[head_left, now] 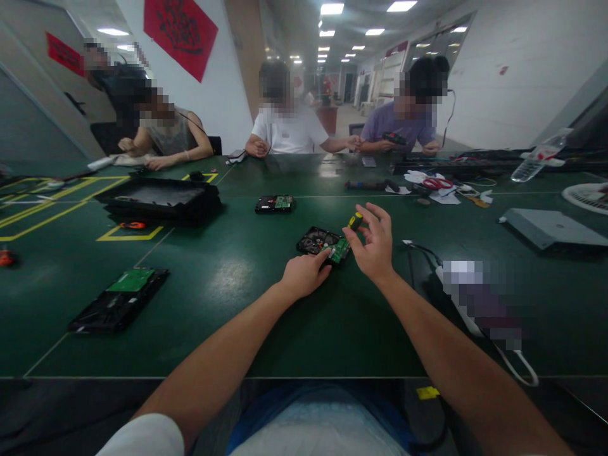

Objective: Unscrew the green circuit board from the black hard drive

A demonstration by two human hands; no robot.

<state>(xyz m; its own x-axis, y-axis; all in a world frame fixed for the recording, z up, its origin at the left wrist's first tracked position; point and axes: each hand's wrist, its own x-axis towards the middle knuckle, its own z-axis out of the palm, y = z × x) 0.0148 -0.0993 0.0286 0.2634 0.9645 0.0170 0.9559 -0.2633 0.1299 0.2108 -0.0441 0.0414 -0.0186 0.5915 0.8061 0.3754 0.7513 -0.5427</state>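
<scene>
A hard drive [314,239] with a green circuit board lies on the green table in front of me. My left hand [306,273] is on its near edge, the index finger pressing on the board and the other fingers curled in, steadying the drive. Between the thumb and fingertips of my right hand [374,244] is a short yellow and black screwdriver [354,221], upright and slightly tilted over the board's right end. The screwdriver's tip is too small to make out.
Two more hard drives lie about, one farther back [274,203] and one at the near left [118,301]. Black trays [156,196] are stacked at left. At right are a power strip [458,301], a grey metal box [553,228] and red scissors [437,183]. Several people sit opposite.
</scene>
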